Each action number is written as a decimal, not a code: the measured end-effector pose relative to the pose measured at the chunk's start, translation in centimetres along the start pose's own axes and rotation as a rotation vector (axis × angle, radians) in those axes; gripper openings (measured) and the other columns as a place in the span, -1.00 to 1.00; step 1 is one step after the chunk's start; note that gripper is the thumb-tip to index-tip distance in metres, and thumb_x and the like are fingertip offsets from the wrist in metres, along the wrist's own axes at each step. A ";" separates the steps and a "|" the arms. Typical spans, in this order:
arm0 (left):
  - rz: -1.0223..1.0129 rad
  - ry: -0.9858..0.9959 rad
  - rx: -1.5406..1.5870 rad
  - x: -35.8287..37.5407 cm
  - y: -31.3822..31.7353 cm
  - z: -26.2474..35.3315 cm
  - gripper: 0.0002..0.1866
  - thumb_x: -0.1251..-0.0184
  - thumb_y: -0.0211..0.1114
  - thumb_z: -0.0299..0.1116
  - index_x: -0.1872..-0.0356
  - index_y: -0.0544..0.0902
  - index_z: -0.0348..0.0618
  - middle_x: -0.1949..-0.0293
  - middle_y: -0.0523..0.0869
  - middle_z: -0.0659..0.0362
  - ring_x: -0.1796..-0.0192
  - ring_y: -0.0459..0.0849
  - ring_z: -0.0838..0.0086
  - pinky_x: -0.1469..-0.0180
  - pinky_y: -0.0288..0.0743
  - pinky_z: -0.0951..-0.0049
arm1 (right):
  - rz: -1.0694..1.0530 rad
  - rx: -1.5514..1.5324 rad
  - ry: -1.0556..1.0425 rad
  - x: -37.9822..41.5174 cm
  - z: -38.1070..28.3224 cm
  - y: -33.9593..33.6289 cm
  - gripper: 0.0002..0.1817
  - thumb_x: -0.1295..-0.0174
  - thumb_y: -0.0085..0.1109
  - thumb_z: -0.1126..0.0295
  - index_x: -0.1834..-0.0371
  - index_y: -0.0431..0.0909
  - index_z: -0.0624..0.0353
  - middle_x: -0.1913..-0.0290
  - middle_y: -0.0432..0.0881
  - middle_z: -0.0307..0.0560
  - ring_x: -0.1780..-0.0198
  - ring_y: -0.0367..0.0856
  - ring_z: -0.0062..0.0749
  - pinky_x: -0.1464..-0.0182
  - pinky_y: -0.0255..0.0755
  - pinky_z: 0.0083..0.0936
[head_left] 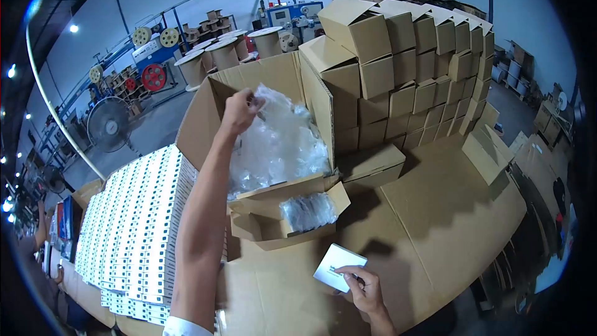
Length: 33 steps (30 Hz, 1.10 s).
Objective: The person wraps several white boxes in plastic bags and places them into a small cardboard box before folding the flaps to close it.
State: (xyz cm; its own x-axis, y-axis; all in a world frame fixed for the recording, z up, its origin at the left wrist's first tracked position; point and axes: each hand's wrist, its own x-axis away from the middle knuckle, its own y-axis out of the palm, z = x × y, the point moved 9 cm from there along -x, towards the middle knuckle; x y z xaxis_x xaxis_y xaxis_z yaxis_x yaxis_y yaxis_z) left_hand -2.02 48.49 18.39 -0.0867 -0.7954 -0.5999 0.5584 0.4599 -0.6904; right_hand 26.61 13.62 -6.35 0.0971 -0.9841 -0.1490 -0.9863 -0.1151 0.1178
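My left hand point(241, 112) is inside the large open carton point(320, 102), at its upper left. Its fingers are closed on the edge of a clear plastic bag point(264, 94), one of a loose heap of bags point(273, 149) filling the carton. Over the cardboard-covered table, my right hand point(367, 291) grips a small flat white box point(339, 264) with dark print, thumb and fingers at its lower right side. Between the hands stands a small open brown box point(267, 239), with several plastic-wrapped packs point(308, 213) in its right part.
Stacked white boxes point(134, 224) fill the table's left side. A tall wall of brown boxes point(398, 78) rises behind on the right. An open brown box point(487, 152) stands at the right. Farther off are cable spools point(224, 53) and a large fan point(111, 124).
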 end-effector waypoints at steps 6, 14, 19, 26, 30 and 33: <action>0.224 -0.098 0.474 7.3 -6.6 0.6 -0.80 -0.43 0.39 -0.36 0.13 0.67 -0.32 0.37 0.76 0.18 0.33 0.65 0.61 0.21 0.53 0.50 | 0.059 0.164 -0.125 -1.4 -1.1 0.6 -0.77 -0.39 0.17 0.56 -0.01 0.77 0.21 0.19 0.72 -0.05 0.13 0.73 -0.46 0.30 0.58 -0.56; 0.416 -0.370 0.459 32.8 -4.5 7.9 -0.73 -0.40 0.43 -0.42 0.43 0.53 -0.26 0.62 0.48 0.27 0.53 0.35 0.66 0.48 0.23 0.52 | 0.027 0.016 -0.098 -3.2 -3.7 7.3 -0.16 -0.06 0.68 0.09 -0.30 0.52 0.38 -0.25 0.52 0.09 -0.21 0.60 -0.25 -0.16 0.63 -0.31; 0.347 -0.430 0.486 40.6 -2.0 9.3 -0.72 -0.50 0.35 -0.41 0.44 0.52 -0.25 0.63 0.48 0.28 0.55 0.32 0.68 0.50 0.24 0.51 | 0.197 0.113 -0.114 -1.5 -0.2 7.8 -0.58 -0.19 0.58 0.27 0.04 0.69 0.36 0.09 0.69 -0.01 0.15 0.66 -0.45 0.14 0.57 -0.41; 0.239 -0.664 1.166 48.9 3.1 5.2 -0.71 -0.58 0.24 -0.23 0.10 0.63 -0.33 0.13 0.73 0.11 0.04 0.62 0.54 0.03 0.50 0.43 | 0.113 0.173 0.012 1.2 1.0 6.6 -0.79 -0.33 0.39 0.47 0.06 0.70 0.39 0.17 0.72 -0.01 0.17 0.71 -0.45 0.11 0.59 -0.45; 0.161 -0.420 0.929 45.1 -0.4 9.1 -0.49 -0.31 0.46 -0.26 -0.20 0.61 -0.33 -0.03 0.71 0.03 -0.18 0.63 0.32 -0.22 0.48 0.17 | -0.045 0.463 -0.183 1.4 0.1 6.6 -0.74 -0.24 0.42 0.52 0.04 0.69 0.40 0.16 0.72 0.11 0.12 0.73 -0.27 0.09 0.58 -0.36; -0.067 -0.232 0.566 45.1 -0.4 9.7 -0.54 -0.27 0.54 -0.33 -0.12 0.66 -0.34 0.09 0.76 0.08 -0.05 0.70 0.39 -0.16 0.53 0.29 | -0.131 0.589 -0.215 0.8 -0.7 6.7 -0.71 -0.18 0.48 0.49 0.06 0.70 0.37 0.12 0.71 0.18 0.09 0.72 -0.18 0.00 0.55 -0.30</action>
State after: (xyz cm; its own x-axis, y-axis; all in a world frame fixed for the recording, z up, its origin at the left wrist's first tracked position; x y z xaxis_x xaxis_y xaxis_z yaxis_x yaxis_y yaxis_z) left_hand 1.83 8.61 -4.49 0.0092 -0.9098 -0.4150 0.9149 0.1751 -0.3637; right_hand 20.17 12.00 -5.03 0.2531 -0.9107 -0.3265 -0.8820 -0.0786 -0.4647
